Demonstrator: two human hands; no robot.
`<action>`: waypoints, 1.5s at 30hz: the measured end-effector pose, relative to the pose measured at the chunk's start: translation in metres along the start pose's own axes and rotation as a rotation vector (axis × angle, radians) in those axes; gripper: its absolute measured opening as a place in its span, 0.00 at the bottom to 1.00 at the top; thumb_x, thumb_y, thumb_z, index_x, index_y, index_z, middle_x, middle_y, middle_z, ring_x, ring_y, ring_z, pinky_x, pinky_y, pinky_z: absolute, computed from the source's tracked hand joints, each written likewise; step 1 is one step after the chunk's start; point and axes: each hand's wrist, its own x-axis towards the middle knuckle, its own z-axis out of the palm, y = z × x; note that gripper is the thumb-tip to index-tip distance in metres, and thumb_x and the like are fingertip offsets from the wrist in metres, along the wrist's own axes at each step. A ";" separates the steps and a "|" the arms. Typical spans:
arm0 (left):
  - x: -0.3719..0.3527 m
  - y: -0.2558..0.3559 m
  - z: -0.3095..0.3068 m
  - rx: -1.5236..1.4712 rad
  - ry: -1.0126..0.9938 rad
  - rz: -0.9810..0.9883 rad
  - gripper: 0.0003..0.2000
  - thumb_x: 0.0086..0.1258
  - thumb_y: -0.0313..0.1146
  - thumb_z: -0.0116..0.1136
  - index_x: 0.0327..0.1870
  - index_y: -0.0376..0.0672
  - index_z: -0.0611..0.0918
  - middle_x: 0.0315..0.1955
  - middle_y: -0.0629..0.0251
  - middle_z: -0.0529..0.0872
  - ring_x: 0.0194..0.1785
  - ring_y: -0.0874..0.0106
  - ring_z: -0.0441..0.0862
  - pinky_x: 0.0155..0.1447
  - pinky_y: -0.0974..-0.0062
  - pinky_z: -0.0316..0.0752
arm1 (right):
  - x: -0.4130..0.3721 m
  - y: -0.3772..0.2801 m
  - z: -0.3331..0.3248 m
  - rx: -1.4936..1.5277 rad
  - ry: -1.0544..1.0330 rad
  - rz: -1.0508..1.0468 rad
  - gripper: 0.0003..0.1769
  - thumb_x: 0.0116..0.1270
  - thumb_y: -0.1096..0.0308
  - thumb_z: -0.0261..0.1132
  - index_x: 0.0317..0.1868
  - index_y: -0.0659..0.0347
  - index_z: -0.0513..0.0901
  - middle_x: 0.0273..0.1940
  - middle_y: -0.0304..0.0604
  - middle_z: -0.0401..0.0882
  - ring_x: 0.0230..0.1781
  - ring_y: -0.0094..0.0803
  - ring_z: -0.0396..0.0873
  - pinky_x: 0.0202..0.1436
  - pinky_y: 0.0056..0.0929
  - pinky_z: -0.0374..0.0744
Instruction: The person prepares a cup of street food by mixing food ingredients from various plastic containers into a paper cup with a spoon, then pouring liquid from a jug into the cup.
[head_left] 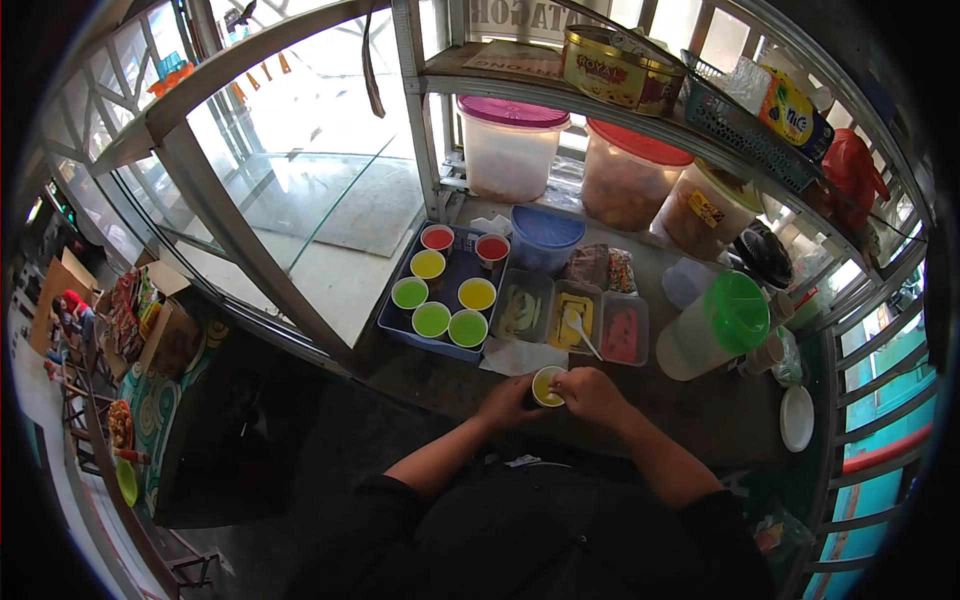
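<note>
Left hand (508, 402), right hand (592, 393) — cup (546, 385), counter-edge (432, 398)

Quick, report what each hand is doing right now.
Left hand: closed around a small round plastic cup of yellow filling.
Right hand: curled against the same cup's rim; a grip cannot be told.

The lower part of the small cup (547, 384) is covered by the left hand (508, 402) and the right hand (592, 392); whether it is gripped by the right cannot be told. The sign (520, 14) at the top is cut off by the upper edge.
</note>
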 end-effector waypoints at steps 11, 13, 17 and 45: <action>0.000 0.009 -0.007 -0.040 0.005 0.016 0.37 0.59 0.42 0.76 0.70 0.42 0.75 0.58 0.51 0.85 0.61 0.52 0.82 0.64 0.59 0.76 | -0.007 -0.005 -0.012 -0.089 0.009 0.030 0.06 0.69 0.66 0.68 0.39 0.59 0.87 0.35 0.47 0.88 0.37 0.48 0.86 0.40 0.44 0.79; 0.001 0.006 -0.005 -0.058 0.014 0.016 0.37 0.58 0.42 0.76 0.70 0.42 0.75 0.58 0.51 0.84 0.61 0.52 0.82 0.65 0.59 0.76 | -0.010 -0.003 -0.001 0.069 0.046 0.039 0.05 0.69 0.66 0.68 0.39 0.58 0.87 0.34 0.46 0.87 0.36 0.46 0.86 0.39 0.44 0.78; 0.001 0.004 0.004 -0.088 0.088 0.031 0.39 0.55 0.41 0.77 0.70 0.42 0.74 0.60 0.50 0.83 0.63 0.51 0.79 0.67 0.57 0.73 | -0.003 -0.002 -0.001 0.069 0.097 -0.043 0.05 0.68 0.66 0.68 0.40 0.56 0.87 0.32 0.44 0.86 0.34 0.45 0.86 0.39 0.44 0.77; 0.070 0.085 0.085 -0.162 -0.030 0.030 0.38 0.54 0.43 0.79 0.65 0.38 0.75 0.65 0.47 0.75 0.71 0.49 0.72 0.73 0.58 0.70 | -0.051 0.078 -0.061 -0.008 -0.104 0.044 0.12 0.71 0.59 0.63 0.42 0.58 0.86 0.37 0.52 0.86 0.40 0.52 0.86 0.44 0.50 0.83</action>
